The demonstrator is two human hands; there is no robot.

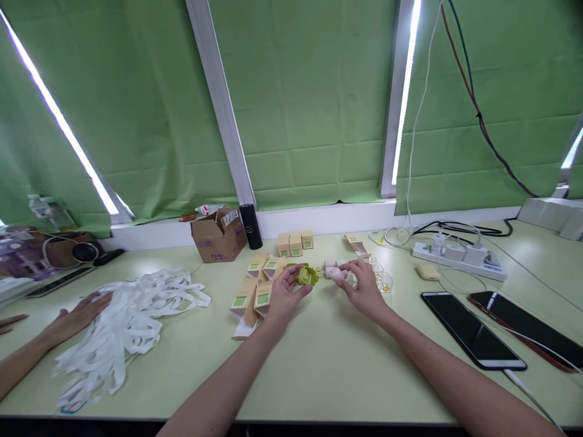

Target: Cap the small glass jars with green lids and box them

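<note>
My left hand (290, 290) grips a green flower-shaped holder (308, 276) between thumb and fingers, its hollow side showing. A small pale pinkish-white round piece (337, 274) is pinched in my right hand (362, 287), just right of the holder and apart from it. Behind that piece lie several similar white pieces (328, 264), partly hidden by my fingers. Clear cups (386, 283) with yellowish bits inside stand by my right hand. Open kraft boxes (246, 298) with green labels lie left of my left hand.
Closed small boxes (296, 244) stand at the back beside a black cylinder (251, 226) and a cardboard box (219, 235). Another person's hand (77, 315) rests on white ribbons (132, 321) at left. Phones (473, 329), cables and a power strip (460, 260) lie at right.
</note>
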